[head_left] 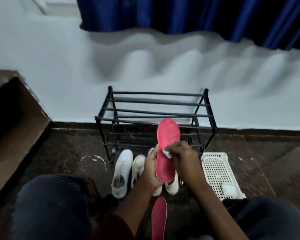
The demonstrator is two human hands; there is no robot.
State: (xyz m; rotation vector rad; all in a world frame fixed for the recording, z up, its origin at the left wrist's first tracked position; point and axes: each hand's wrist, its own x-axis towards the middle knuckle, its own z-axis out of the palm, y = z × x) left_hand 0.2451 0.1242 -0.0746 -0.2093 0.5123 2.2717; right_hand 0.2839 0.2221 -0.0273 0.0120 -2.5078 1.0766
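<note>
At frame ctr, above the dark floor and in front of the black shoe rack point(156, 104), a red insole point(168, 134) is held roughly upright, toe end up, red face toward the camera. Its lower half is gripped by the L hand point(150, 168), w/ fingers curled round the left edge and the palm behind the heel end. A small white wipe point(167, 152) is pinched in the bent fingertips of the R hand point(184, 155) and pressed against the red face approx. mid-length. The toe end overlaps the rack's lower bars in the view; contact w/ the rack cannot be told. A second red insole point(158, 220) is seen lying on the floor between the knees, below the held one and well apart from it. White shoes are set on the floor before the rack: one point(122, 172) left of the L hand, another point(137, 168) just beside it, more partly hidden behind hands & insole. A white perforated basket point(218, 174) is placed on the floor right of the R forearm, w/ a pale item in its near corner. A cardboard box point(16, 132) is noted at far left. A blue curtain point(180, 14) is hung over the wall above.
</note>
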